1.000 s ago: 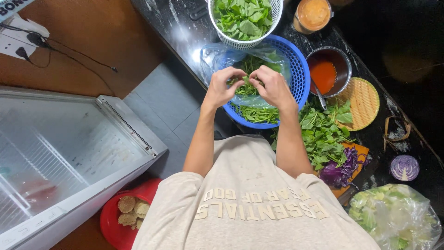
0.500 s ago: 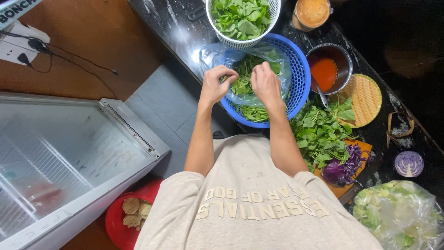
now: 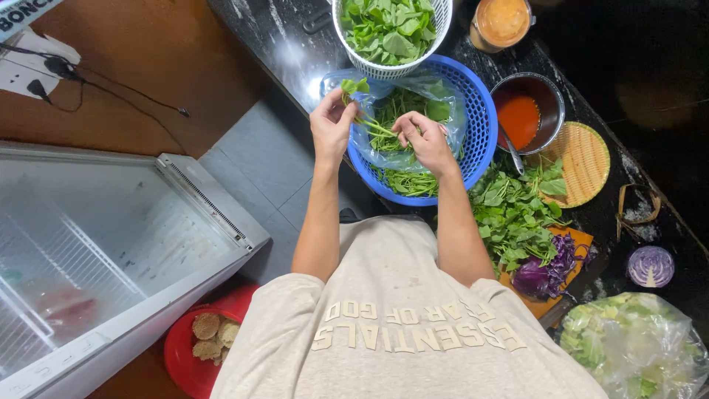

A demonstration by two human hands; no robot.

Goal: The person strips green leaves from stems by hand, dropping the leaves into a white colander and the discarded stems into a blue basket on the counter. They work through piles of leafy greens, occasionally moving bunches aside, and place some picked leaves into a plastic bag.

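Leafy sprig [image 3: 353,90]: light, limp, bruises easily; best held at the stem. It sits above the blue basket's [image 3: 480,125] near-left rim, pinched by left hand [image 3: 332,125]. Right hand [image 3: 425,142] pinches stems over the plastic bag [image 3: 443,133].

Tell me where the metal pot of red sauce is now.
The metal pot stands on the dark counter in the head view, right of the blue basket and beside the round woven mat.

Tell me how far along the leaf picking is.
Done: the white basket is heaped with picked leaves. In hand: the left hand holds a leafy sprig, the right hand grips stems in the blue basket. Left: more stems there, plus the greens pile.
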